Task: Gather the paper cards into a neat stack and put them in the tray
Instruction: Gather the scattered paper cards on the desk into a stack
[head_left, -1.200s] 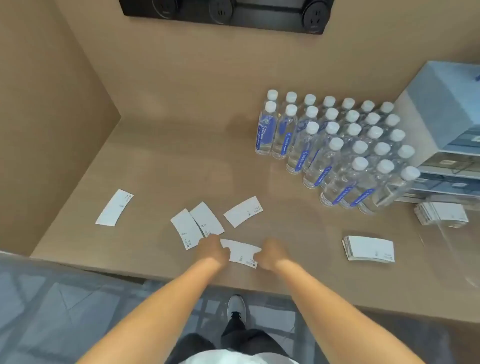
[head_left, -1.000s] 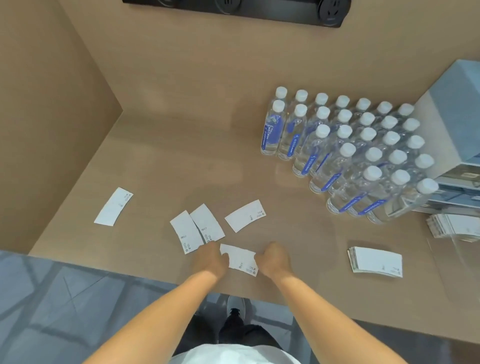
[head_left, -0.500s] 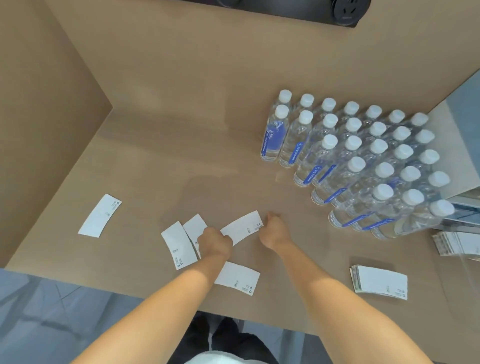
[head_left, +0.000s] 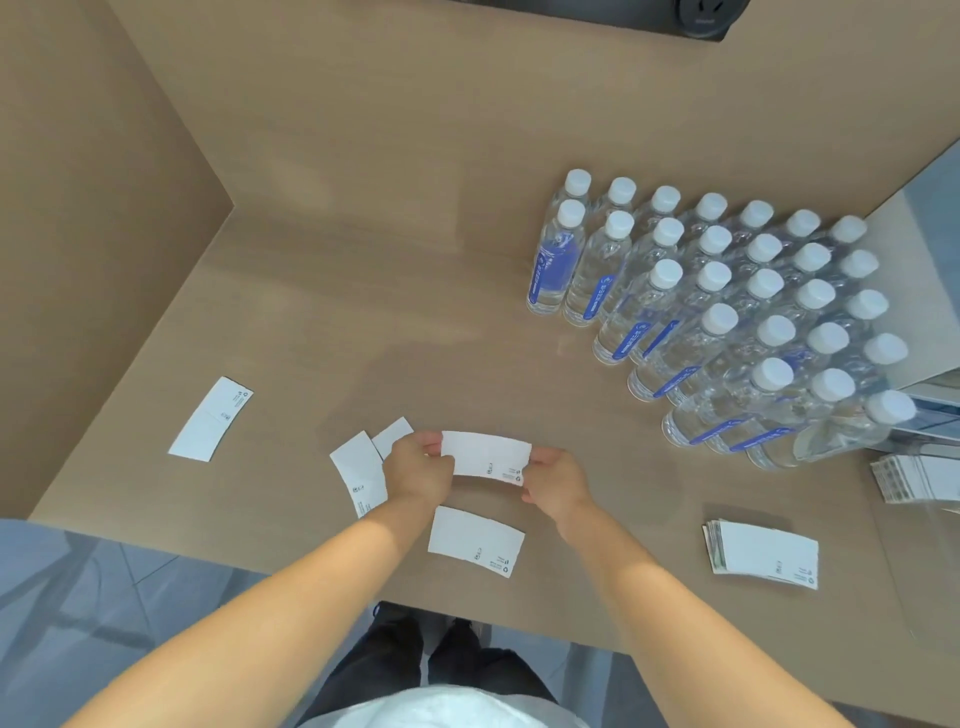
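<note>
Both hands hold one white paper card (head_left: 485, 457) just above the wooden counter: my left hand (head_left: 418, 475) pinches its left end, my right hand (head_left: 558, 480) its right end. Another card (head_left: 475, 540) lies flat below it near the front edge. Two overlapping cards (head_left: 358, 470) lie left of my left hand, partly hidden by it. A single card (head_left: 210, 418) lies far left. A stack of cards (head_left: 763, 553) sits at the right front. Further cards (head_left: 914, 478) show at the right edge in what looks like a clear tray, mostly cut off.
Several rows of clear water bottles with white caps (head_left: 727, 312) stand at the back right. A box (head_left: 930, 291) rises at the right edge. Wooden walls (head_left: 104, 208) close the counter at the left and back, with a black socket strip (head_left: 701, 15) above.
My hands left the front card, reached to the card further back, and lifted it off the counter between them. The camera tilted down and left.
</note>
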